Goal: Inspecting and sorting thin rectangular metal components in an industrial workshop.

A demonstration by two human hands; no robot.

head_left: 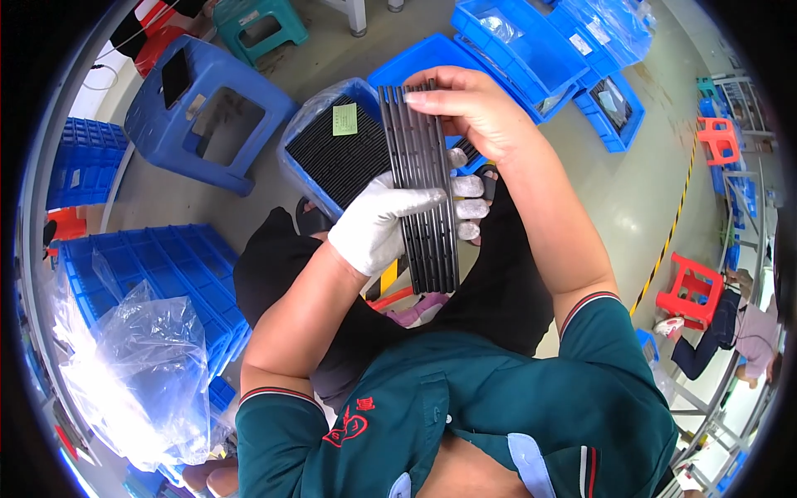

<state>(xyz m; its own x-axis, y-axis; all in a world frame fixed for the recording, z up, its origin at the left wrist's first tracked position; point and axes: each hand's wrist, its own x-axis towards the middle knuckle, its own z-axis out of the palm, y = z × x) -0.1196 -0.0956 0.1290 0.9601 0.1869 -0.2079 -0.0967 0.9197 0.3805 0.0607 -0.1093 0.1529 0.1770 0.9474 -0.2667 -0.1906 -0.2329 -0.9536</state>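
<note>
A row of long, thin black rods (418, 153) stands nearly upright in front of me, side by side. In a white glove, my left hand (380, 217) wraps round the lower half, thumb across the front and fingertips showing past the right edge. My bare right hand (465, 108) grips the top end, its thumb at the front and its fingers partly hidden behind. Just beyond the rods is a blue bin (292, 137) lined with clear plastic. It is filled with rows of similar black rods, and a green paper slip (344, 119) lies on them.
A blue stool (249, 91) with a dark phone (175, 77) on it stands at the far left. Stacked blue crates (158, 257) and clear plastic bags (149, 373) are at my left. More blue crates (523, 50) stand at the far right. Red stools (691, 290) and a seated person (730, 332) are farther right.
</note>
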